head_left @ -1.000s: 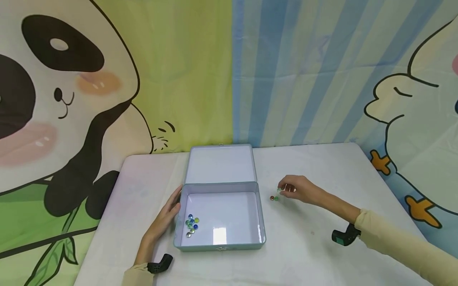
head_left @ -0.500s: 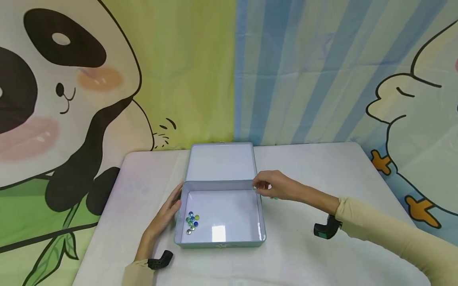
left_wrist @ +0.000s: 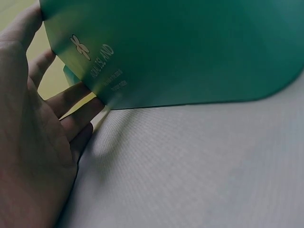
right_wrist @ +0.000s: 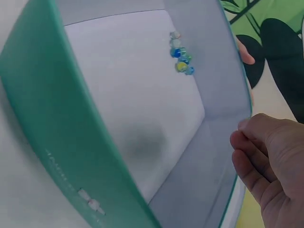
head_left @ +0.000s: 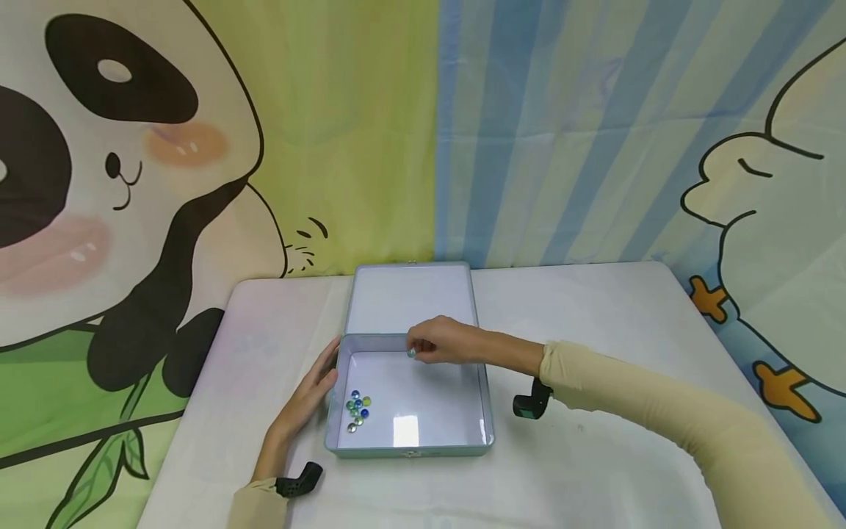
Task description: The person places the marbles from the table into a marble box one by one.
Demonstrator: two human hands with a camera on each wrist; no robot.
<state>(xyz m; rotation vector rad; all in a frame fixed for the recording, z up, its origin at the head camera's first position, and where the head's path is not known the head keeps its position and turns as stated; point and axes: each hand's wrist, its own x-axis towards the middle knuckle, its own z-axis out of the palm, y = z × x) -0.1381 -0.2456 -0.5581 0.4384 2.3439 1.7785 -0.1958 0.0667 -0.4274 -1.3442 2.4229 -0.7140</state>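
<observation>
A metal box (head_left: 490, 430) with a green outside and pale inside stands with its lid (head_left: 410, 297) folded back. Several glass marbles (head_left: 358, 405) lie together at the left of its floor; blue, green and yellow ones show in the right wrist view. Over the back of the box, my right hand (head_left: 444, 340) pinches a small pale greenish marble (head_left: 411, 353) between thumb and fingers. My left hand (head_left: 309, 393) rests its extended fingers on the box's left side, and in the left wrist view those fingers (left_wrist: 78, 109) touch the green wall.
The white-covered table (head_left: 595, 294) extends around the box. A printed cloth with a panda (head_left: 132, 184) and blue stripes hangs behind it. My right forearm (head_left: 515, 351) crosses the box's right wall and covers a patch of table. Each wrist wears a black camera (head_left: 532, 400).
My right hand has carried the marble left from the table to above the box. The red and green marbles seen earlier on the table are out of sight behind the arm's area. The left hand stays.
</observation>
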